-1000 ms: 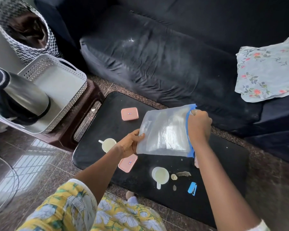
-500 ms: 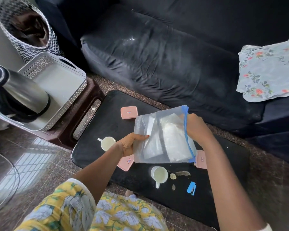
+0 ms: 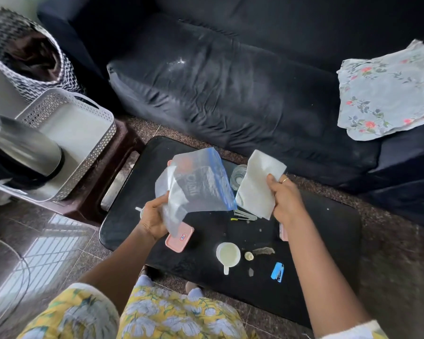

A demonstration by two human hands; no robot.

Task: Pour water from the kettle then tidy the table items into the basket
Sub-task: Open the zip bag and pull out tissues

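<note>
We reach both bare arms forward, hands apart; our left hand (image 3: 153, 217) pinches a plastic bag (image 3: 196, 184), our right hand (image 3: 283, 199) grips a white napkin (image 3: 256, 184).

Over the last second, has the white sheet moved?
Yes. The white sheet came out of the zip bag, rightward relative to the white mug; the right hand grips it.

One head-worn camera looks steeply down, close over the black table (image 3: 328, 243), sofa (image 3: 230, 94) beyond

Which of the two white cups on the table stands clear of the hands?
The white cup beside the small blue item; the other cup is mostly hidden behind the left hand.
</note>
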